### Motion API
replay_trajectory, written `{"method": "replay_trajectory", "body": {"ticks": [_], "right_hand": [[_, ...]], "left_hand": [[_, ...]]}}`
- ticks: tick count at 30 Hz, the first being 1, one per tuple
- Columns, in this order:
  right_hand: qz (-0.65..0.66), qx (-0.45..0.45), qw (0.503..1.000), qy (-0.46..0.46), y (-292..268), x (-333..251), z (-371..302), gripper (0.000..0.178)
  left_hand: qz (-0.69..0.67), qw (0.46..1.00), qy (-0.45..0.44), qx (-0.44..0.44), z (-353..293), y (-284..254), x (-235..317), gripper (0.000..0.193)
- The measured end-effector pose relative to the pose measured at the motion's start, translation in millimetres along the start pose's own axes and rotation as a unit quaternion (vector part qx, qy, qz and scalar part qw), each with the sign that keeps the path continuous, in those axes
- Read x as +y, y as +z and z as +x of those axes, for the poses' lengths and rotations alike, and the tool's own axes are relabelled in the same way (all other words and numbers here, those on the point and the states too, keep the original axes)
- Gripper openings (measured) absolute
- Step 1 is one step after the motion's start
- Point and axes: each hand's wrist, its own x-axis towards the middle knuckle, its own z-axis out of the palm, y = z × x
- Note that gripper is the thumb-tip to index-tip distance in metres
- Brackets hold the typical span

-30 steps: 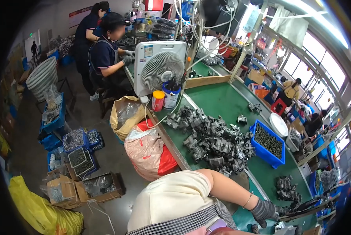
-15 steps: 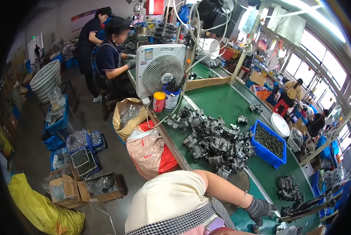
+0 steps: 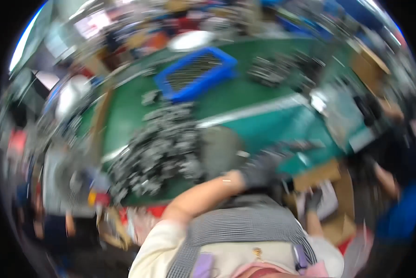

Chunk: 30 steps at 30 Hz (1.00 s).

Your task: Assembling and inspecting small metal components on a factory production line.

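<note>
One right hand [image 3: 313,201] is at one box [image 3: 346,190]; left of the box, one left hand [image 3: 261,170] and, farther, one blue tub [image 3: 224,76]. Blurred; I cannot tell either grip.

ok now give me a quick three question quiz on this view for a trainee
1. True or false: the blue plastic bin stands on the green worktable.
2. Which of the person's hands is in or over the open cardboard box? a) left b) right c) neither
3. Fill in "nearer" or "farther": the pile of cast metal parts lies ___ to the person than the bin.

Key: 1. True. 2. b, the gloved right hand. 3. nearer.
</note>
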Motion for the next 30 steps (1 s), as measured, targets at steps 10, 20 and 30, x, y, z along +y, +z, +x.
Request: {"method": "replay_trajectory", "body": {"ticks": [10, 20, 30], "right_hand": [[-0.179, 0.255, 0.940, 0.142, -60, 75, -8, 0.017], [0.233, 0.318, 0.918, -0.051, -57, -168, -3, 0.014], [0.013, 0.051, 0.974, -0.220, 50, -257, 91, 0.028]], "left_hand": [[-0.054, 0.972, -0.040, -0.223, 28, 109, -16, 0.052], [-0.590, 0.737, -0.244, -0.221, -1, 209, -37, 0.040], [-0.668, 0.725, -0.156, -0.070, 19, 172, -152, 0.043]]}}
